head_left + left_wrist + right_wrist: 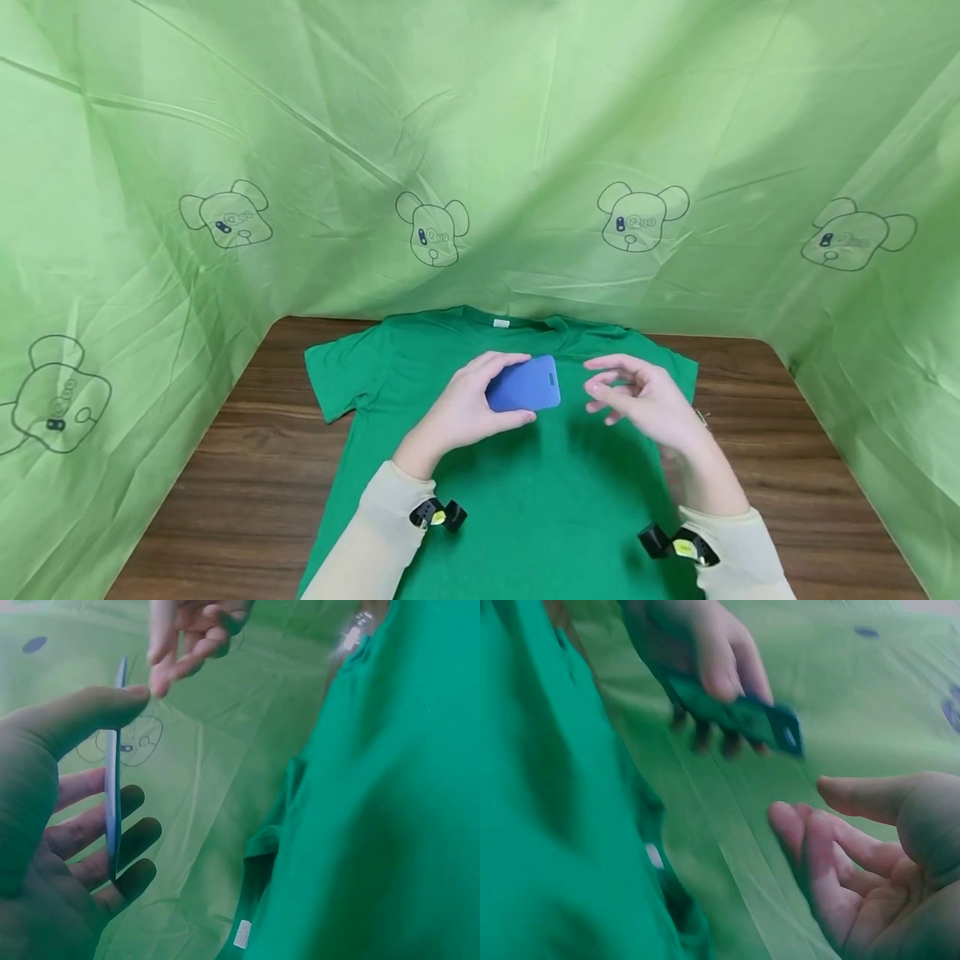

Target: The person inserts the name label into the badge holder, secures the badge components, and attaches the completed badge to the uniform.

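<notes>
My left hand point(480, 400) grips a thin blue phone-shaped panel point(525, 385) with rounded corners and a small slot near its right end. The thumb lies along the near long edge, the fingers along the far one. In the left wrist view the panel point(113, 787) shows edge-on and very thin. From the right wrist its other side point(742, 716) looks dark-bordered and shiny. My right hand point(645, 400) hovers just right of the panel, fingers loosely bent and holding nothing. Below both hands a green T-shirt point(525, 500) lies spread out, collar at the far side.
The shirt lies on a brown wood-grain table point(247, 467). Green cloth walls point(517, 167) printed with bear faces stand behind and at both sides. Each sleeve carries a small black camera on a strap, one on the left wrist point(438, 514), one on the right point(678, 546).
</notes>
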Motion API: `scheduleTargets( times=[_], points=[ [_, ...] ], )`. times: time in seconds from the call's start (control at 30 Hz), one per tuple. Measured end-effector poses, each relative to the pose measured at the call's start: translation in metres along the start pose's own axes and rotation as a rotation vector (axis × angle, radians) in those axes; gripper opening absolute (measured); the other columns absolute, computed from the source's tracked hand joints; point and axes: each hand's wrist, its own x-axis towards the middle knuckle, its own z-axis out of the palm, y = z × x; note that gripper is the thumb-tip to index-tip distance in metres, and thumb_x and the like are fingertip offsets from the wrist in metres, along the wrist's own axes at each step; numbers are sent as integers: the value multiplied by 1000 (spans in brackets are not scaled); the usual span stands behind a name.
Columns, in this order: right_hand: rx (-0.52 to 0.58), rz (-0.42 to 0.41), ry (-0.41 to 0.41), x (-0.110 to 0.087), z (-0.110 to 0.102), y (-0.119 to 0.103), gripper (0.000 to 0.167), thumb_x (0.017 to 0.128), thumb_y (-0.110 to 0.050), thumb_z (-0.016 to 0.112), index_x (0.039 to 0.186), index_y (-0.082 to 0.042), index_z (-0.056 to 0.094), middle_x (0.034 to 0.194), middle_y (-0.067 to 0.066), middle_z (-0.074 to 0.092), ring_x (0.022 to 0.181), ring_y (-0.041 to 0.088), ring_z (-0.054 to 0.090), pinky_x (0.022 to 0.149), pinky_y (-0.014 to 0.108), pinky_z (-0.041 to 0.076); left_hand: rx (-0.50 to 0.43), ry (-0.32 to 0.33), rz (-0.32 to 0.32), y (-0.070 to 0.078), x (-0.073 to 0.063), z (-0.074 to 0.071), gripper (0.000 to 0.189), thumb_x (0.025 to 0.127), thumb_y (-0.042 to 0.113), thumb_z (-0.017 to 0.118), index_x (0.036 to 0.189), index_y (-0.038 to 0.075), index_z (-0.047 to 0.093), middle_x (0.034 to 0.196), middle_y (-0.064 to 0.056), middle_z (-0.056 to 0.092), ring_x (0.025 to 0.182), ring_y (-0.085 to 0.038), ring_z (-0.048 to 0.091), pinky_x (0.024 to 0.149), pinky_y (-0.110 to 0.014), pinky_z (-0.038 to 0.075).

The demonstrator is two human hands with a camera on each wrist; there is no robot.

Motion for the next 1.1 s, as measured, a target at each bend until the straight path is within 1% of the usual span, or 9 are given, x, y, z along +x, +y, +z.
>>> scheduleTargets(
  times=[0.13,0.2,0.33,0.43,0.53,0.67,0.77,0.93,1.1],
  points=[
    [-81,-7,42,-6,-36,11,35,108,-18,72,138,1,66,112,13,77,96,24,80,77,40,67,-32,-3,-28,-1,-1,-1,76,90,41,91,157,30,58,150,1,62,124,-25,62,95,-48,58],
    [-153,1,71,-9,-56,21,37,109,-19,72,139,2,65,114,14,77,95,19,79,78,38,66,-47,-2,-36,-2,-1,-1,75,90,42,91,157,32,58,150,1,62,125,-25,62,95,-48,58],
    [-326,80,134,-17,-90,46,46,108,-29,73,143,-1,65,121,18,75,91,12,74,76,33,64,-74,6,-53,-3,-2,-3,75,90,42,90,157,29,59,151,2,62,126,-25,61,96,-50,58],
    [-439,171,158,-22,-111,66,53,107,-38,74,146,-3,64,124,18,74,94,16,70,76,34,60,-87,4,-58,-4,-2,-4,75,91,41,90,157,25,59,153,2,61,128,-24,61,98,-50,57],
    [-533,243,148,-26,-128,81,56,107,-41,72,145,-2,64,121,15,75,102,23,68,81,40,56,-93,-1,-57,-4,-1,-7,75,91,42,90,157,25,59,154,3,61,129,-23,61,98,-49,57],
    [-619,283,128,-24,-140,90,58,107,-44,72,143,0,64,115,13,74,107,34,66,85,48,52,-96,22,-55,-2,0,-13,72,91,41,90,156,30,60,153,5,61,128,-22,62,98,-50,57],
    [-636,298,109,-22,-143,93,60,106,-46,73,143,1,64,117,18,72,109,41,65,86,54,52,-103,36,-55,-2,0,-16,72,90,40,90,156,29,61,152,5,62,128,-23,62,98,-51,58],
    [-664,346,58,-27,-148,98,66,105,-52,72,145,0,63,131,30,67,121,54,59,92,67,51,-119,5,-56,-1,1,-12,75,92,42,89,158,26,59,155,4,59,130,-22,61,100,-50,57],
    [-717,341,16,-30,-150,106,69,104,-54,72,143,2,64,133,34,65,119,57,59,90,68,52,-123,-15,-55,1,0,-8,74,91,45,89,157,29,59,155,6,59,130,-21,60,100,-48,56]
  ],
)
